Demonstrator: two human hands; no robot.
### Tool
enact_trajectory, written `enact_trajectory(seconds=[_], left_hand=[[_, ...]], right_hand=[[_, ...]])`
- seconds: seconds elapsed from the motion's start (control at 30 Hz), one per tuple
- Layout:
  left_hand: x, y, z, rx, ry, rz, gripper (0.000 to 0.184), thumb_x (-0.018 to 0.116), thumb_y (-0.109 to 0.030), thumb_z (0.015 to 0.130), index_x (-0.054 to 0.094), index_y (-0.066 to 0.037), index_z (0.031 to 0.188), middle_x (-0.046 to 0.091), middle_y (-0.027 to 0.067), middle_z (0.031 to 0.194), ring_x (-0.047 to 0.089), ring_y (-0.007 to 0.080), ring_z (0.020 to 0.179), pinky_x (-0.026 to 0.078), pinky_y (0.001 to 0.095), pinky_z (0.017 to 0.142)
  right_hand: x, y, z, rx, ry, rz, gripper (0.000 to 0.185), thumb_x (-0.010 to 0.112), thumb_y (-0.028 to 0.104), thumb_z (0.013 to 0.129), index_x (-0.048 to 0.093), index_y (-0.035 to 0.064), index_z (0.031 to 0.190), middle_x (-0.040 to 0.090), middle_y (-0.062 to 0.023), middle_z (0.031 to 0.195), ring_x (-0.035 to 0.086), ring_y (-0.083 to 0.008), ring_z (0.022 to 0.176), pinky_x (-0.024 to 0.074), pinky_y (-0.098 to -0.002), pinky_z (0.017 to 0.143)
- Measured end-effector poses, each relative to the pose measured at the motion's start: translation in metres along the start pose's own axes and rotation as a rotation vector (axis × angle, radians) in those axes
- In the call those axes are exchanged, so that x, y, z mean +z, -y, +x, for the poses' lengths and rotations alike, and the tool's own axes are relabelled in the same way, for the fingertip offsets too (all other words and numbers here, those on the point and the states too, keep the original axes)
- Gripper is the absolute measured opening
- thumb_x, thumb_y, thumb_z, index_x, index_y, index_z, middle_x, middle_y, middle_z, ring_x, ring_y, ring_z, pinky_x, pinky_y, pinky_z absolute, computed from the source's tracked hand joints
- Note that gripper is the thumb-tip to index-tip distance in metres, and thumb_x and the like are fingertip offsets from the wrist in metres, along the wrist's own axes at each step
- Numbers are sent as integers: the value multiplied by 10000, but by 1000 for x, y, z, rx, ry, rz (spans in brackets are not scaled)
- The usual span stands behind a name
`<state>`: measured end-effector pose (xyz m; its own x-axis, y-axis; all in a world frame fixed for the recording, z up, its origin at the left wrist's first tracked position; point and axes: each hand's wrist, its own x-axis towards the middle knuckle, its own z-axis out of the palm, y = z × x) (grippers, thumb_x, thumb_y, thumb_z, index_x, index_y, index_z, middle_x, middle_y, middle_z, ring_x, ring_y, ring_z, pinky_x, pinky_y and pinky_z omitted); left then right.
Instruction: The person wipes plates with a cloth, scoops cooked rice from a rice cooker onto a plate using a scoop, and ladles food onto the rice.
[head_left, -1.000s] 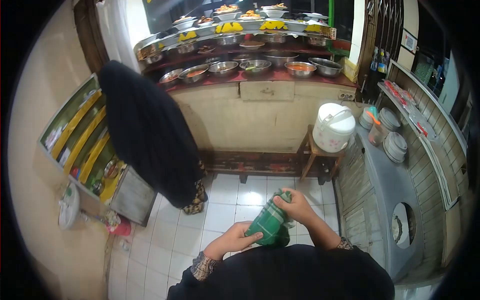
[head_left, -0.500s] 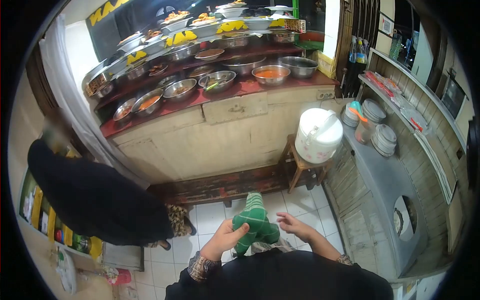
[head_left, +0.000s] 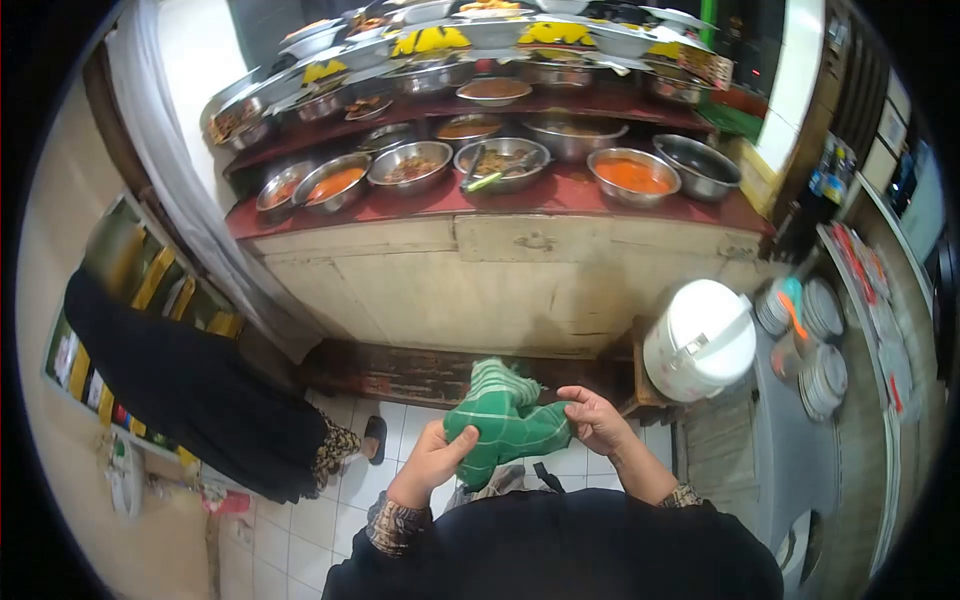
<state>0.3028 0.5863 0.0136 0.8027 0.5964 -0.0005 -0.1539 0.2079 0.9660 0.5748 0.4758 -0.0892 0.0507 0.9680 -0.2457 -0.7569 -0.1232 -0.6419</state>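
Observation:
A green checked cloth [head_left: 510, 422] with a pale striped end hangs bunched in front of my body. My left hand [head_left: 432, 462] grips its left side, the thumb lying on top of the fabric. On the right, my right hand [head_left: 598, 420] pinches the cloth's right end between thumb and fingers. The part of the cloth nearest my body hangs over something greyish that I cannot make out.
Ahead stands a red-topped counter [head_left: 520, 210] with metal bowls of food [head_left: 632, 175]. A white cooler [head_left: 698, 340] sits on a wooden stool at the right, beside stacked plates [head_left: 822, 380]. A person in black [head_left: 190, 390] is at the left, near a shelf.
The view has moved nearer the counter. My right hand let go of the cloth, then took hold of its right end. The cloth is now more spread out. The person has shifted left in view.

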Motion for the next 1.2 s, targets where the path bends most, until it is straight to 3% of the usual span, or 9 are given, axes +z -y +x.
enact_trajectory(seconds=[0.17, 0.37, 0.53, 0.63, 0.87, 0.97, 1.0, 1.13, 1.2], left_hand=[[-69, 8, 23, -20, -207, 149, 319, 547, -239, 967, 604, 10, 1157, 647, 42, 1067, 584, 105, 942, 468, 265, 829], [-136, -13, 92, 93, -289, 166, 321, 536, -249, 974, 608, 19, 1135, 669, 36, 1005, 601, 100, 900, 481, 261, 789], [-195, -28, 155, -10, -337, 88, 312, 573, -249, 954, 621, 34, 1077, 673, 49, 941, 617, 97, 820, 498, 249, 716], [-228, -29, 182, -71, -333, 139, 313, 642, -184, 901, 583, 45, 1106, 666, 63, 957, 625, 112, 856, 507, 253, 746], [-232, -41, 216, -72, -324, 178, 706, 731, -18, 767, 381, 8, 1380, 633, 149, 1093, 618, 165, 972, 501, 324, 852], [-236, -22, 224, 135, -225, 621, 627, 726, -19, 746, 477, -7, 1320, 635, 150, 1112, 612, 190, 1030, 481, 342, 896], [-228, -28, 223, 75, -267, 725, 456, 717, -55, 739, 610, -47, 1183, 636, 147, 1060, 607, 253, 1034, 469, 361, 892], [-213, -29, 216, -61, -471, 935, 167, 718, -137, 741, 694, -67, 891, 587, 153, 970, 569, 302, 928, 455, 362, 820], [-205, -34, 206, 112, -585, 1183, 132, 724, -139, 722, 678, -61, 818, 567, 153, 1031, 563, 291, 932, 455, 362, 821]], right_hand=[[23, 38, 66, -187, -106, -150, 343, 666, 18, 843, 508, 43, 1146, 651, -92, 904, 638, -163, 852, 520, -292, 757], [62, 66, 140, -437, -179, -234, 331, 681, -16, 816, 551, 18, 1119, 626, -51, 958, 600, -124, 885, 489, -261, 789], [80, 83, 195, -458, -157, -355, 450, 684, -87, 741, 572, 12, 1165, 616, -61, 1037, 586, -146, 953, 470, -275, 853], [94, 84, 216, -550, -232, -505, 417, 687, -82, 750, 589, -6, 1148, 630, -30, 973, 581, -93, 873, 471, -235, 805], [81, 92, 233, -557, -343, -528, 370, 690, -92, 742, 618, -8, 1095, 642, -29, 933, 589, -80, 820, 487, -221, 748], [72, 101, 239, -517, -324, -527, 362, 700, -79, 742, 623, -1, 1086, 635, -13, 906, 583, -75, 795, 484, -215, 737], [70, 105, 242, -496, -314, -537, 357, 702, -74, 743, 624, 1, 1083, 632, -9, 897, 580, -74, 786, 483, -214, 731], [59, 122, 265, -449, -229, -575, 328, 705, -63, 747, 629, 9, 1058, 619, 6, 860, 566, -66, 753, 470, -207, 702], [58, 126, 278, -373, -166, -599, 308, 700, -63, 750, 632, 11, 1040, 619, 6, 851, 562, -63, 749, 464, -205, 688]])
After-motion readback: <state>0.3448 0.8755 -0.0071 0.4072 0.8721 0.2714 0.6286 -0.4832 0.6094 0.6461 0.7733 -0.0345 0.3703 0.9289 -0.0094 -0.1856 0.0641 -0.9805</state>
